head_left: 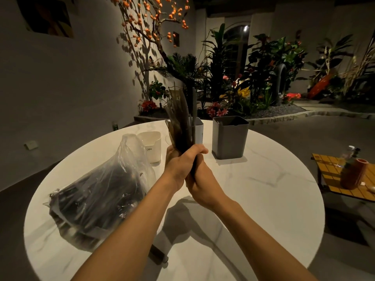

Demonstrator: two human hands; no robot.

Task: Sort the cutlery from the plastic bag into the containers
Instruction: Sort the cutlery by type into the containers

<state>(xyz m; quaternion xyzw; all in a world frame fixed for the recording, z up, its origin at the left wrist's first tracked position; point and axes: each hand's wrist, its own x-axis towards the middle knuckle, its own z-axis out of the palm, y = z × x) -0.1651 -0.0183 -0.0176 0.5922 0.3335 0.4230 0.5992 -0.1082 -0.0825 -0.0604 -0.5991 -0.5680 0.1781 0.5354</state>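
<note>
Crinkled clear plastic bag (97, 191), dark cutlery inside, lies left on round white marbled desk (263, 189). Left hand (178, 162), right hand (200, 180): fingers (198, 151) wrapped round fanned bundle of slim dark cutlery (180, 120), long axis upright. Matte grey square container (230, 138) right.

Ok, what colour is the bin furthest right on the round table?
The bin is dark grey, clearest in the head view.
</note>
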